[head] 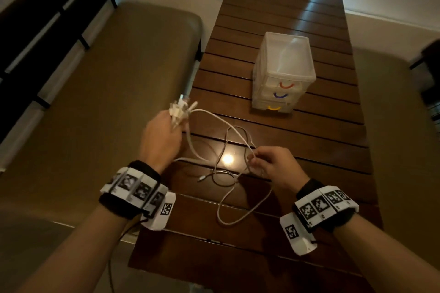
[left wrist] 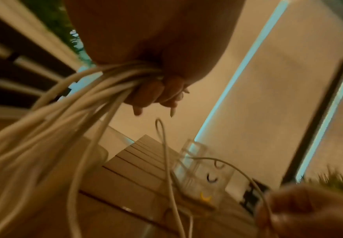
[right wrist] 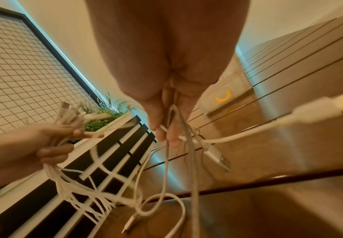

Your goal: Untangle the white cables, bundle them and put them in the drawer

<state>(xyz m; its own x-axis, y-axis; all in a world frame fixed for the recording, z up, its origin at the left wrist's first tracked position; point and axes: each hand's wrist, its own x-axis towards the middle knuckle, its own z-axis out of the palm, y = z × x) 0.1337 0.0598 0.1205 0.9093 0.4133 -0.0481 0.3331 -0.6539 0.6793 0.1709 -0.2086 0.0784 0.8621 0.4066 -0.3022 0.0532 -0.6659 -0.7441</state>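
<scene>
Both hands are busy with the white cables [head: 228, 150], held apart above the near end of the table [head: 297, 140]. On the left, the left hand [head: 162, 137] is fisted around a gathered bunch of cable ends, and a cluster of white plugs [head: 179, 110] sticks up out of the top of the fist. The left wrist view shows several strands running out from under the curled fingers [left wrist: 156, 93] and falling away in a blurred sheaf. From that fist the strands sweep rightward in loose loops over the dark slatted wood, some hanging in the air and some lying on the table, with one small connector [head: 202, 178] resting on the surface between the two wrists. A long loop trails toward the near edge. On the right, the right hand [head: 273, 164] pinches a few strands between thumb and fingertips; the right wrist view shows a silver USB plug [right wrist: 217, 157] dangling just below those fingers and a white plug [right wrist: 327, 104] stretching off to the side. Farther back and to the right stands a translucent drawer unit [head: 284, 71] with three drawers, all closed, bearing red, blue and yellow handles. A tan cushioned bench [head: 114, 93] lies left of the table.
</scene>
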